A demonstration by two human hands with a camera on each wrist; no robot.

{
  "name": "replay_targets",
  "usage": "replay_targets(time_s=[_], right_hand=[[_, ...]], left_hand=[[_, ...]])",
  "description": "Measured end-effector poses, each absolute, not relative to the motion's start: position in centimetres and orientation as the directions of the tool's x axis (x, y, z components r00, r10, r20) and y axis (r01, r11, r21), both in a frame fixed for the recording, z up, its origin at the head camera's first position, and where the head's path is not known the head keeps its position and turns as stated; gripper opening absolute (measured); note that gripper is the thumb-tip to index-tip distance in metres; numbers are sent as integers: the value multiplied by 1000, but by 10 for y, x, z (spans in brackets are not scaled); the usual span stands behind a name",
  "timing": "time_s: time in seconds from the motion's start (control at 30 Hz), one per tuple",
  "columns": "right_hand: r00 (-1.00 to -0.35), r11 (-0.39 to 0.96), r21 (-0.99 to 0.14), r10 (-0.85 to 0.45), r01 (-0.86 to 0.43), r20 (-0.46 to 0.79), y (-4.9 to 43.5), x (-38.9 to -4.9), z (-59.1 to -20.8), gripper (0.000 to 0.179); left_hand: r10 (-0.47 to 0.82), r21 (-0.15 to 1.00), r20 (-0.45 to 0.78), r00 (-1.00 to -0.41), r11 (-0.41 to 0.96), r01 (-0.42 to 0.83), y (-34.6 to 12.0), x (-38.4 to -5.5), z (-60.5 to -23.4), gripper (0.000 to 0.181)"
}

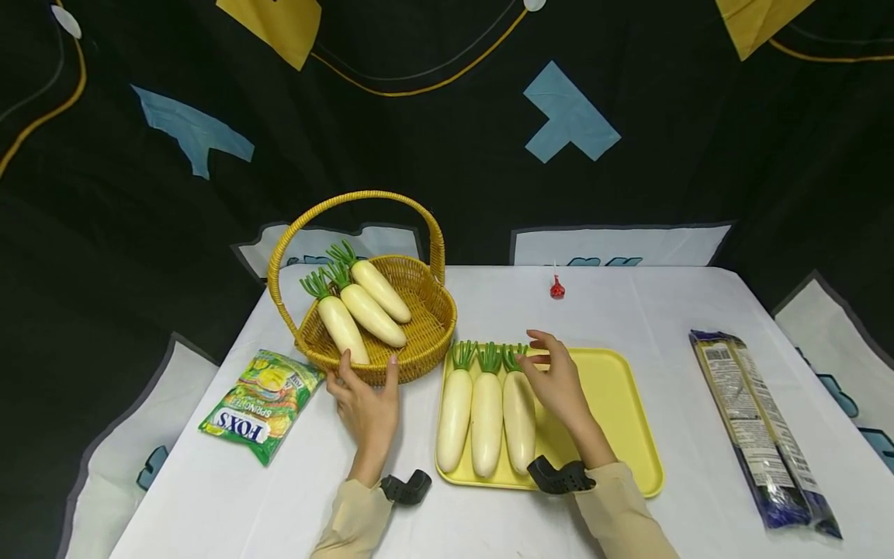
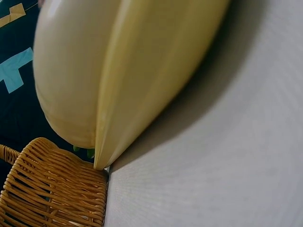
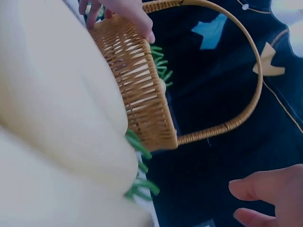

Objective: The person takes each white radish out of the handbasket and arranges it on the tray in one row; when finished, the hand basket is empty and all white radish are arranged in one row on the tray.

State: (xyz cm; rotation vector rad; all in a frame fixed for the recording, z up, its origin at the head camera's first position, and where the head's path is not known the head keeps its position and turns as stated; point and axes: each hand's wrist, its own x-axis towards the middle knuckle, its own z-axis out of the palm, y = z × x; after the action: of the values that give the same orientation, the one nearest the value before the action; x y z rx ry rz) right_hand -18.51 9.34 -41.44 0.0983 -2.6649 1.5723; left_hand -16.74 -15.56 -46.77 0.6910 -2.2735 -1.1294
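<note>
My left hand (image 1: 368, 406) touches the front of the brown wicker basket (image 1: 434, 351), thumb and fingers spread along its rim; the right wrist view shows this hand (image 3: 125, 12) at the rim too. Three white radishes with green tops (image 1: 368, 313) lie inside, toward the basket's left. Three more white radishes (image 1: 486, 423) lie side by side on the left half of the yellow tray (image 1: 606, 419). Beside the tops of the rightmost one, my right hand (image 1: 559, 384) hovers with thumb and fingers apart. Nothing shows between them in the right wrist view (image 3: 279, 196).
A green FOX'S candy bag (image 1: 264, 402) lies left of the basket. At the back sits a small red object (image 1: 556, 288). Right of the tray is a long dark-blue and clear plastic package (image 1: 761, 431). The basket's tall handle (image 1: 373, 194) arches upward.
</note>
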Motion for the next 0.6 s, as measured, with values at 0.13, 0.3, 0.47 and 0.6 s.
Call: replay_targets(time_s=[0.13,0.3,0.47,0.6], right_hand=[[-981,470,-862,-53,-188,185,75,-197,-406,45],[-941,484,-808,-145,-337,306,47,-212,-393,45],[-896,536,-719,-268,-443,353,16,-221,-377,47],[-879,568,-673,-358,-473,316,-9,-229,-370,49]], left_hand=[[-640,821,222,-735,529,-212,-156,-167,-468,80],[-639,821,221,-736,529,-213,-156,-167,-468,80],[-638,825,199,-744,519,-224,-156,-167,-467,81],[-637,824,193,-746,518,-229,-156,-167,-467,81]])
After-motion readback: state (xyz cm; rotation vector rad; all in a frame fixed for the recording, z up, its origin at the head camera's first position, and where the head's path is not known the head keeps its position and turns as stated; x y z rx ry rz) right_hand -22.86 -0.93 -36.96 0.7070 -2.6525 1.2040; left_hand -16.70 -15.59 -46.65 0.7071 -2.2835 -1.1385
